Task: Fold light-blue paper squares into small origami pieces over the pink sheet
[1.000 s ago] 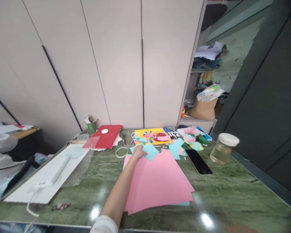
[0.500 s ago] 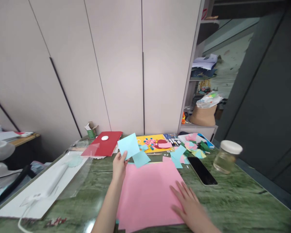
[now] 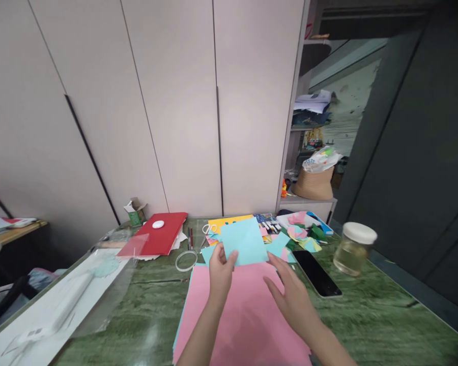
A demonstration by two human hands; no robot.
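A light blue square of paper [image 3: 245, 241] is raised above the far edge of a large pink sheet [image 3: 248, 315]. My left hand [image 3: 221, 269] pinches its lower left corner between thumb and fingers. Close to the square's lower right corner is my right hand [image 3: 288, 292], thumb and fingers apart, with nothing held. The pink sheet lies flat on the green table, with blue edges showing beneath it on the left. More light blue paper [image 3: 278, 245] lies behind the raised square.
A black phone [image 3: 316, 273] and a lidded jar [image 3: 354, 249] stand to the right. Farther back are white-handled scissors [image 3: 209, 230], a tape ring [image 3: 186, 261], a red folder [image 3: 161, 234] and colored scraps [image 3: 297, 233]. A white board [image 3: 66, 300] lies left.
My left hand has moved right with the blue square, which now hangs more centrally. My right hand has lifted off the pink sheet and come up beside the square. The view has shifted slightly.
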